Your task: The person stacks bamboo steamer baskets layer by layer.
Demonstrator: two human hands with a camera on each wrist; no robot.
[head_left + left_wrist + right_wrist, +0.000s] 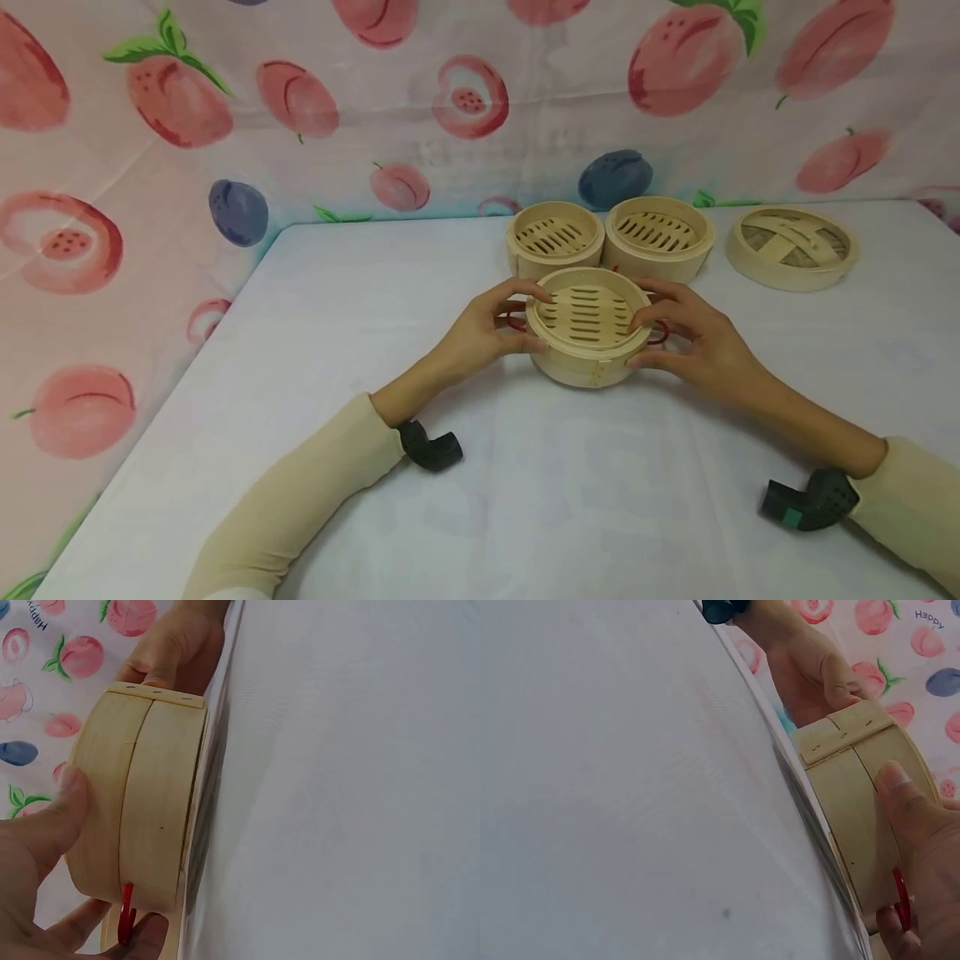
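Both hands grip a round bamboo steamer basket [585, 367] from opposite sides in the head view. My left hand [480, 329] has its thumb on the front wall and its fingers over the left rim, near a red loop handle [126, 915]. On the other side, my right hand [693, 337] pinches the right wall, thumb at the front and fingertips over the rim. Another red handle [902, 900] shows by its fingers in the right wrist view. The basket's slatted floor faces up, and its wall [154, 802] stands close over the table in the left wrist view.
Behind the held basket, two more steamer baskets [555, 265] [660, 265] stand side by side. A woven bamboo lid [791, 271] lies to their right. The white-covered table [562, 500] meets a fruit-print cloth [525, 108] at the back and left.
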